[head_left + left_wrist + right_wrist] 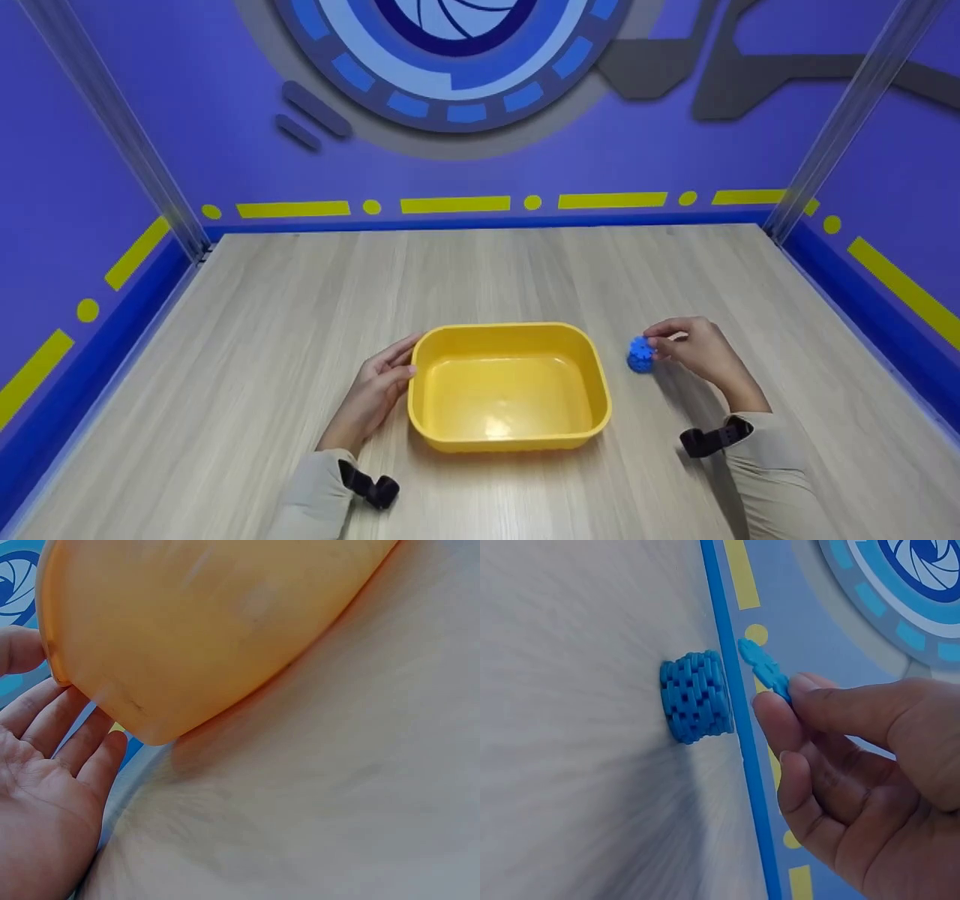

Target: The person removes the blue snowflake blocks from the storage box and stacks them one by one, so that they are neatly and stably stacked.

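A yellow plastic basin (510, 442) sits on the table in front of the person. At its left side the left hand (379, 394) holds the rim. The left wrist view shows the thumb (19, 650) on one side of the rim and the fingers against the basin's outer wall (195, 630). To the right of the basin stands a stack of blue notched discs (696, 697). Just above this stack the right hand (697, 352) pinches one thin blue notched disc (761, 664) by its edge between thumb and fingers, tilted and apart from the stack.
The wood-grain table (480, 277) is bounded by a purple back wall (525, 172) with yellow dashes and by side walls. Black wrist cameras (382, 491) are strapped over both beige sleeves (772, 480).
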`<state>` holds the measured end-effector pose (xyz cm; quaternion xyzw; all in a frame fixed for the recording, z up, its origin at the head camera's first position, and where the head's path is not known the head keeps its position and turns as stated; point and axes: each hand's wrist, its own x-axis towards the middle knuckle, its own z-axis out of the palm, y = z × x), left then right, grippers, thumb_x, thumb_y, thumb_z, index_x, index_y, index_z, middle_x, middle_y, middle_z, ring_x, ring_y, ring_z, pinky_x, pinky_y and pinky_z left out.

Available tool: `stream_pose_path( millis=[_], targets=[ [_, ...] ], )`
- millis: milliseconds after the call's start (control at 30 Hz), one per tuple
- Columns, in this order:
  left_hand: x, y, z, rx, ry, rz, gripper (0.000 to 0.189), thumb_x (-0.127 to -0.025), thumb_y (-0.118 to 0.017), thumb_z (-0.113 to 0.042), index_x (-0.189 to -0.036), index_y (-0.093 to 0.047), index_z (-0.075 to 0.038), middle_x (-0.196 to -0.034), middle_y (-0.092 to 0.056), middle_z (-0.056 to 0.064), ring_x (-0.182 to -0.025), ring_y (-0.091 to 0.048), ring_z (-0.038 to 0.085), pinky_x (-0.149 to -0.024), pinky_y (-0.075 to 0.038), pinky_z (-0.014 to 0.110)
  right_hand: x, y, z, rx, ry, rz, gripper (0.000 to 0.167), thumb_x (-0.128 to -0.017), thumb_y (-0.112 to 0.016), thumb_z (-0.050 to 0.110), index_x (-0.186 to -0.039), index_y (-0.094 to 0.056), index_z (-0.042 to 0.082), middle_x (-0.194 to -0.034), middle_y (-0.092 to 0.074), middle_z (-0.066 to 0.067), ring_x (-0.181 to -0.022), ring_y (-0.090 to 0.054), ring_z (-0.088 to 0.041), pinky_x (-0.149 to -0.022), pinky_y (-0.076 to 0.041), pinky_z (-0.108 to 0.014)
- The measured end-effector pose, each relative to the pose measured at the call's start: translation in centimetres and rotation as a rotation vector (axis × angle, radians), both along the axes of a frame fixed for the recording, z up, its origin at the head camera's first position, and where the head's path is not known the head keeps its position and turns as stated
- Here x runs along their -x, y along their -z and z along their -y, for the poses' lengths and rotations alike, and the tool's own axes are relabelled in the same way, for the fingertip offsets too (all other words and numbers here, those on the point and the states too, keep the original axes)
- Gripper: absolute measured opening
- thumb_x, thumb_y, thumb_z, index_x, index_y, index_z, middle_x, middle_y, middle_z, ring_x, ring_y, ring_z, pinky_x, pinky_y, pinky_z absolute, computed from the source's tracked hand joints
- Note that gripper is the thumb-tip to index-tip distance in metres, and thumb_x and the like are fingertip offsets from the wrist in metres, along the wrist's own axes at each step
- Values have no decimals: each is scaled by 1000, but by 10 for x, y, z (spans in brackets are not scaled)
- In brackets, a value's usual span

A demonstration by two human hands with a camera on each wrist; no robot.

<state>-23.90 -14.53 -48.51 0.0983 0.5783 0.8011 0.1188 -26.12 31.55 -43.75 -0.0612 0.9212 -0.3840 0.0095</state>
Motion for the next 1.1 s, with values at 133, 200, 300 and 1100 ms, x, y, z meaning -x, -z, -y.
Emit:
stream_pose_path(
  millis=[133, 200, 300, 1100],
  targets=[
    [0, 0, 0, 1, 5, -5, 63, -89, -52, 2, -147, -28, 7, -153, -30, 24, -128, -50, 14, -102, -47, 25, -1, 0, -1, -11, 6, 6, 22, -93, -61, 10, -108, -69, -3, -103, -70, -20, -76, -67, -9, -71, -59, -29],
    [0, 0, 0, -1, 8, -9, 63, -89, -52, 2, -147, -28, 7, -153, -31, 25, -128, -50, 14, -102, -47, 25, -1, 1, -1, -10, 13, 18, 22, -92, -61, 11, -108, -69, -3, -103, -70, -20, -76, -66, -9, -70, -59, -27],
    [0, 0, 0, -9, 5, -10, 63, -89, -53, 2, -147, -28, 7, -153, -31, 25, -127, -50, 15, -102, -47, 26, 0, 1, -1, -13, 23, 45, 23, -93, -61, 11, -109, -69, -3, -104, -70, -20, -77, -65, -9, -70, -58, -26],
    [1, -1, 4, -60, -46, 4, 59, -93, -51, -4, -146, -29, 8, -152, -34, 23, -125, -53, 13, -104, -46, 28, -2, -3, 4, -82, 47, 38, 42, -98, -51, 34, -118, -63, -1, -108, -66, -19, -87, -62, -24, -72, -55, -27]
  ],
)
